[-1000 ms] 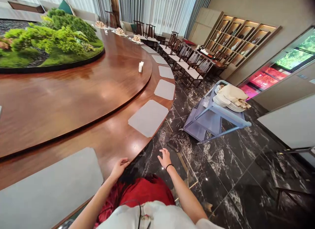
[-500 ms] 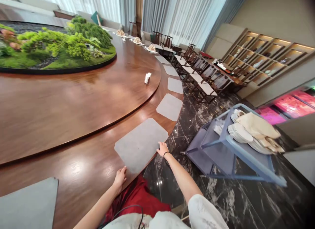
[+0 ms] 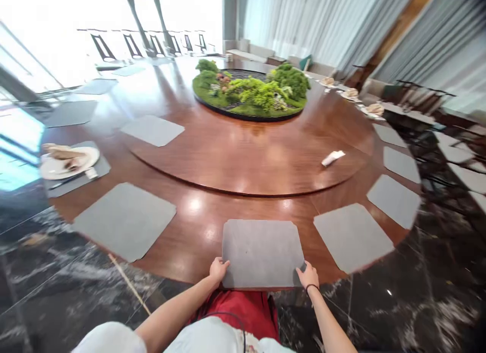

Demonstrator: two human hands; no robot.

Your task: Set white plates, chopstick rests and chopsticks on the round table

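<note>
A grey placemat with clipped corners lies at the near edge of the round wooden table, straight ahead of me. My left hand pinches its near left side, thumb on top. At the near right corner my right hand, with a dark band on the wrist, grips the mat the same way; the fingers underneath are hidden. Another placemat lies just to the right, and one more placemat to the left.
A raised round wooden turntable carries a miniature moss garden, a loose grey mat and a crumpled white item. At far left a plate holds a folded cloth. Chairs stand at right on dark marble floor.
My view has swung left, so the trolley and shelves are out of sight. Both hands stay at the placemat, which now lies squarer before me; the left hand has moved onto its side.
</note>
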